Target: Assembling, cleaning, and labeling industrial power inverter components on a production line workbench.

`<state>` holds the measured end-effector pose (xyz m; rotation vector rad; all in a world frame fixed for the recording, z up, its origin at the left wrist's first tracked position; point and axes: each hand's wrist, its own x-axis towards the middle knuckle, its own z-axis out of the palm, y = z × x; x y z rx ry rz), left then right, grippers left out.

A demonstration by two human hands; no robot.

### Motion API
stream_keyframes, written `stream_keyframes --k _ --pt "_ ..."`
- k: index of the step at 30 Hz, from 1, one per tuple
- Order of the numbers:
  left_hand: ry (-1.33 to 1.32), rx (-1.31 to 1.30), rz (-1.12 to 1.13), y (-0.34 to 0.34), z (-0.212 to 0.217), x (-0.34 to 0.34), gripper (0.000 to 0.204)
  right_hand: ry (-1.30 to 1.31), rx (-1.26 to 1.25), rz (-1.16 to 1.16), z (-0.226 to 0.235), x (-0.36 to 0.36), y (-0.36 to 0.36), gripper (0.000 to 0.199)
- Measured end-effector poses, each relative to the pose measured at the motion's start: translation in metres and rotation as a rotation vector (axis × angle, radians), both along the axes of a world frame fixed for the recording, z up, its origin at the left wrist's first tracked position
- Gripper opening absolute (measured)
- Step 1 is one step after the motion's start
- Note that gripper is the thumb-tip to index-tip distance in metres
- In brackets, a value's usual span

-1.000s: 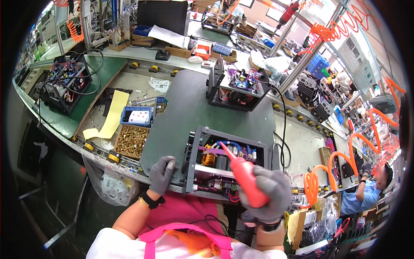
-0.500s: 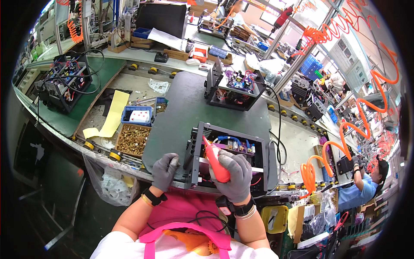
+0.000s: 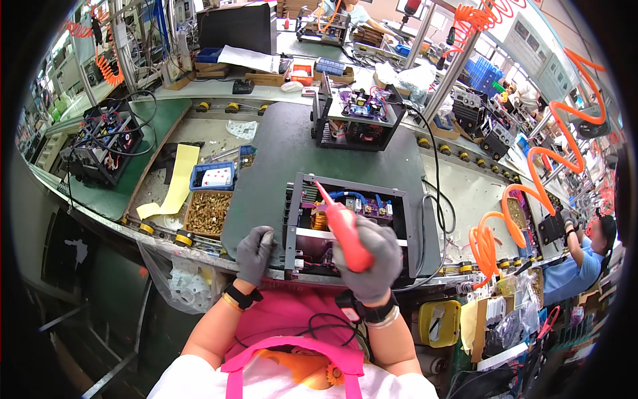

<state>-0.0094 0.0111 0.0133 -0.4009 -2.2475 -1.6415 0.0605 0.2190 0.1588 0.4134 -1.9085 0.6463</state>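
An open metal chassis [image 3: 292, 219] with circuit boards, wires and a copper coil lies on a dark green mat [image 3: 266, 186] in front of me. My right hand [image 3: 372, 259], in a grey glove, grips a red screwdriver [image 3: 342, 226] whose tip points into the chassis near its upper left corner. My left hand [image 3: 256, 253], also gloved, rests with curled fingers against the left wall of the chassis at the mat's near edge.
A tray of brass screws [image 3: 207, 211] and a blue bin [image 3: 214, 177] sit left of the mat, beside a yellow sheet [image 3: 178, 187]. A second chassis [image 3: 359, 120] stands further back. Another unit with cables [image 3: 106, 143] sits far left. An orange coiled hose [image 3: 505, 219] hangs right, near a co-worker [image 3: 585, 259].
My right hand has brought the red screwdriver in from the right and lowered its tip into the chassis. My left hand stays at the chassis's left side.
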Motion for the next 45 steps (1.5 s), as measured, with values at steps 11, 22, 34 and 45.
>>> stream_keyframes --k 11,22,34,45 --pt "0.0 -0.016 -0.013 -0.004 -0.005 0.0 0.015 0.027 -0.577 -0.222 -0.017 0.133 0.079 0.048" --pt "-0.187 0.292 -0.13 -0.005 -0.024 -0.006 0.021 -0.128 -0.516 -0.145 -0.033 0.138 0.094 0.047" --pt "-0.022 0.132 0.176 -0.008 0.003 0.006 0.02 -0.112 -0.424 -0.146 -0.035 0.135 0.087 0.045" --pt "0.561 -0.552 -0.577 0.083 0.095 0.096 0.057 -0.015 -0.839 -0.112 -0.043 0.139 0.093 0.046"
